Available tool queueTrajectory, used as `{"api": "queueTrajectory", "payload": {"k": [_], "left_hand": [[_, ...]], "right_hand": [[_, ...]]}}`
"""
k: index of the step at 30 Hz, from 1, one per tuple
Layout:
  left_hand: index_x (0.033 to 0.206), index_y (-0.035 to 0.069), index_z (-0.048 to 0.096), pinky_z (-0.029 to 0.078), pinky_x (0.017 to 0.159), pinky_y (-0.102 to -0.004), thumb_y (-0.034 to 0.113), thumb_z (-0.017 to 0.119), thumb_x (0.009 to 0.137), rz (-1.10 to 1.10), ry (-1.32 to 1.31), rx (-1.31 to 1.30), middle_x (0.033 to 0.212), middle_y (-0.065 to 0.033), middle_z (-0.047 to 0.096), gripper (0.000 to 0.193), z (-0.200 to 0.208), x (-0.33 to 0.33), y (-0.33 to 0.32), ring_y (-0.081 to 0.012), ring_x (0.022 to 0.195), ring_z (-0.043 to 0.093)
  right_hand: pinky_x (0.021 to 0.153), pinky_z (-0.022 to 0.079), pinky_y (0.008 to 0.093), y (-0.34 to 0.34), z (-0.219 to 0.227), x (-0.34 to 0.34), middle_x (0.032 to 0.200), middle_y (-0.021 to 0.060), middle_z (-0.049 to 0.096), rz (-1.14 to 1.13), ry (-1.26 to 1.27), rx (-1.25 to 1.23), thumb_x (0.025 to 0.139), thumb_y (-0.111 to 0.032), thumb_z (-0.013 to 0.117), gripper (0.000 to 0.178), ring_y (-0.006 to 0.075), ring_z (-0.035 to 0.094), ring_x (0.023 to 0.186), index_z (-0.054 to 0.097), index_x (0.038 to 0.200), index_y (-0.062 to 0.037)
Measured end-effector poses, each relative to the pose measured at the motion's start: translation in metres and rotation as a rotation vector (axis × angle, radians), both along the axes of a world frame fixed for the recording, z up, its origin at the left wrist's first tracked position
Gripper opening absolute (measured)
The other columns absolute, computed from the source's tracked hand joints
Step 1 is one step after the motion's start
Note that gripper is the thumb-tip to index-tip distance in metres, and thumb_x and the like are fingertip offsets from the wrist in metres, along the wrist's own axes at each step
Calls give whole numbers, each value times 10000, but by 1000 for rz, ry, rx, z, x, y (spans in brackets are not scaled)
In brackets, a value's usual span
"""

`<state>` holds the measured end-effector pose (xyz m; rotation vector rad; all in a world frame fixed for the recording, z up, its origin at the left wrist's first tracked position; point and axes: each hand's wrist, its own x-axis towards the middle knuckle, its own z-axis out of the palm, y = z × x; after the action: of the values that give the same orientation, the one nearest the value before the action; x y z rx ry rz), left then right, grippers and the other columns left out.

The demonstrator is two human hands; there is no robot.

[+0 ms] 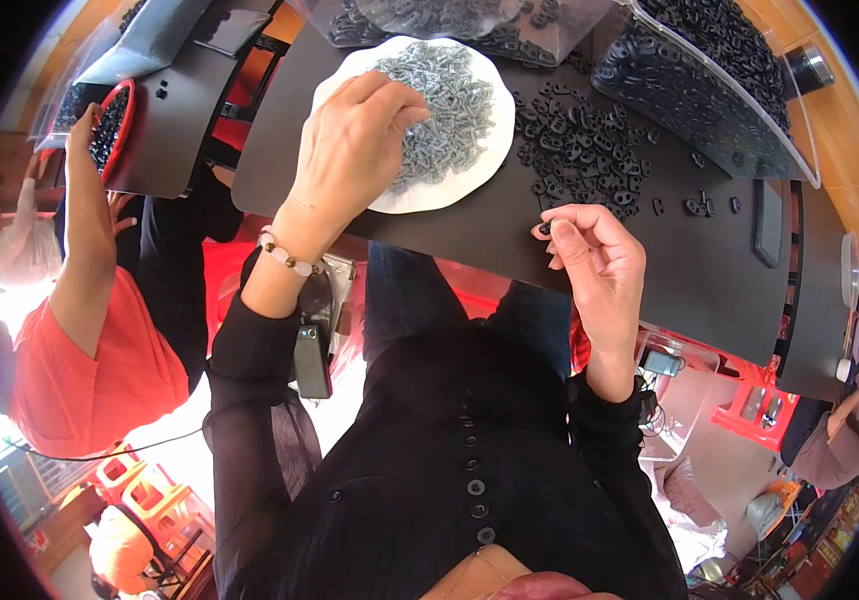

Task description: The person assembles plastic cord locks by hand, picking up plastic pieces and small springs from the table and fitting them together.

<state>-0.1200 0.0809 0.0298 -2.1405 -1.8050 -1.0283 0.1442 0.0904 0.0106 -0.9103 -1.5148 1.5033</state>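
My left hand [354,140] is over a white scalloped plate [502,130], its fingertips pinched together at a heap of small silvery metal pieces [454,105]. Whatever sits between those fingertips is hidden. At the table's near edge, my right hand [601,260] pinches a small black plastic part [545,228] between thumb and fingers. Just beyond it spreads a loose pile of similar black parts [579,145], right of the plate.
Clear plastic bins [719,110] of black parts stand along the far side. A dark phone [767,230] and a few stray parts lie at the right. On the left, a person in a coral shirt [99,370] reaches to a red basket [129,105]. Another person [834,450] is far right.
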Motion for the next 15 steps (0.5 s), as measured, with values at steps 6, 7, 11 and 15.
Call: {"api": "queueTrajectory", "payload": {"k": [6,7,11,15], "left_hand": [[873,21,659,474,647,-358,79,656,879,15,-13,-71,824,-109,622,59,0,4,-7,-309,729,598],[872,14,654,465,641,-335,81,649,894,7,-85,-75,822,-110,620,71,2,5,-7,-285,714,594],[882,0,634,444,647,-283,95,611,949,-69,-356,-167,804,-77,611,119,12,28,-19,-181,704,566],[883,-12,625,455,642,-332,61,575,950,-158,-733,-302,784,-125,614,111,10,65,-35,-251,707,590]], "right_hand": [[664,455,191,-1,-1,1,902,19,657,30,13,29,971,-87,625,156,56,596,805,660,1064,32],[666,455,192,-1,-1,1,901,18,658,28,0,26,968,-80,626,162,56,595,803,660,1077,36],[667,451,189,0,5,1,900,21,658,-1,6,18,960,-70,635,180,55,592,799,661,1101,40],[668,436,191,-6,15,-4,867,25,656,-39,96,-84,943,-84,661,192,55,565,760,676,1090,39]]}}
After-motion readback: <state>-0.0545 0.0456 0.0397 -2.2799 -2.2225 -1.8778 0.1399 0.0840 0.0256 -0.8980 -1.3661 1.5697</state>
